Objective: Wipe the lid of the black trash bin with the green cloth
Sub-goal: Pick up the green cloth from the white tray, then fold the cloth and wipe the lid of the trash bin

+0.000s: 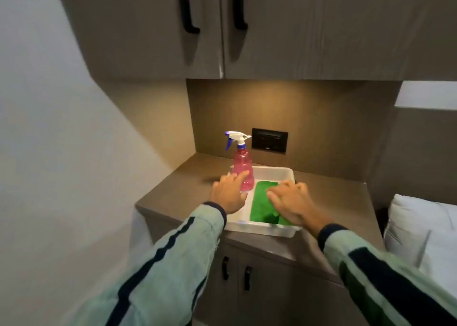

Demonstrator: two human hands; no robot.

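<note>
A green cloth [261, 203] lies flat in a white plastic tray [279, 173] on a brown counter. A pink spray bottle [243, 170] with a white and blue trigger head stands upright in the tray's left part. My left hand [228, 193] hovers with fingers spread just in front of the bottle, over the tray's left rim; I cannot tell whether it touches the bottle. My right hand [290, 202] rests palm down on the right part of the cloth with fingers apart. No black trash bin is in view.
The counter [188, 182] sits in a niche with a black socket panel [269, 140] on the back wall. Upper cabinets with black handles [189, 9] hang overhead. Lower cabinet doors [235, 273] are below, a white wall on the left, white bedding [420, 227] on the right.
</note>
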